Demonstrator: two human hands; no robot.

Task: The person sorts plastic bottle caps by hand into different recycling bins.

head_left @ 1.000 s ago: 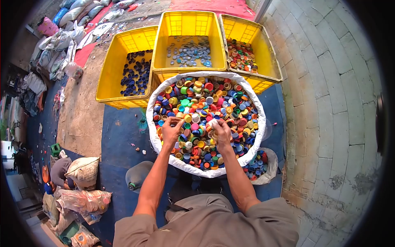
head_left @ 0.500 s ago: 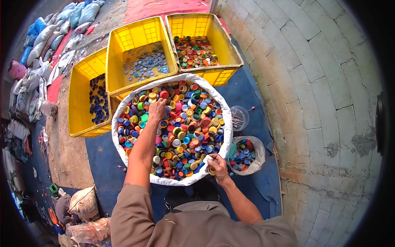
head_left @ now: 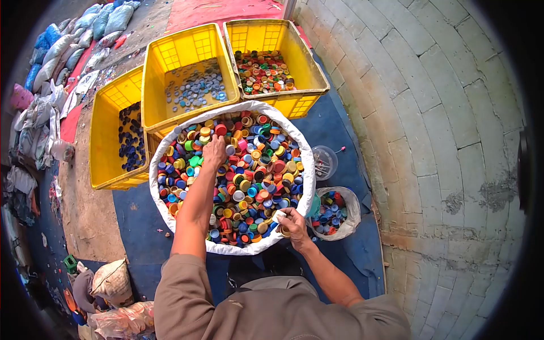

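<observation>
A large round white sack (head_left: 310, 170) holds a heap of mixed coloured bottle caps (head_left: 249, 195). My left hand (head_left: 215, 152) is over the upper left part of the heap, fingers bent down at the caps beside a red cap (head_left: 220, 130); its fingertips and anything between them are hard to make out. At the sack's lower right rim, my right hand (head_left: 294, 228) is closed round a small white cap (head_left: 278, 216), with a tan cap (head_left: 285, 231) also under its fingers.
Three yellow crates stand behind the sack: dark blue caps in the left (head_left: 102, 141), pale blue in the middle (head_left: 153, 85), red and orange in the right (head_left: 306, 62). At right are a clear tub (head_left: 325, 162), a small cap bag (head_left: 355, 212) and a block wall (head_left: 442, 141).
The view has shifted slightly. My left hand remains over the upper left of the heap. The white piece in my right hand has turned and now shows as a round cap.
</observation>
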